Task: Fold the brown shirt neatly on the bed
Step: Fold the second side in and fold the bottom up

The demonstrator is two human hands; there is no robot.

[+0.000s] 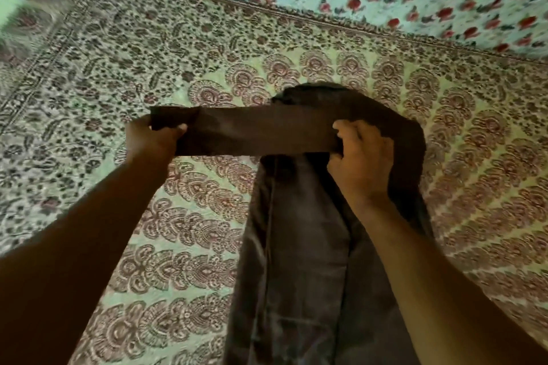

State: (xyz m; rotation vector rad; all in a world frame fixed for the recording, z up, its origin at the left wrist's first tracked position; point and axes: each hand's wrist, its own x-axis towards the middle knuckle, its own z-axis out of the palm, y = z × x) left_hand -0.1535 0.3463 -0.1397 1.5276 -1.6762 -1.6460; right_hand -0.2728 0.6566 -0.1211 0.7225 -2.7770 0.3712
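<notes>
Two hands stretch a sleeve (pixel 252 133) of the brown shirt (pixel 302 246), which lies narrow on the bed (pixel 178 47): left hand (pixel 148 139) pinching the cuff, right hand (pixel 360 163) gripping the shoulder end. Uneven tension between grips risks a skewed, wrinkled fold.

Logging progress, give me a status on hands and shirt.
Left hand and right hand both grip a stretched sleeve. Brown fabric shirt lies narrow on the patterned bedspread, folding unfinished. Nothing obstructing.
</notes>
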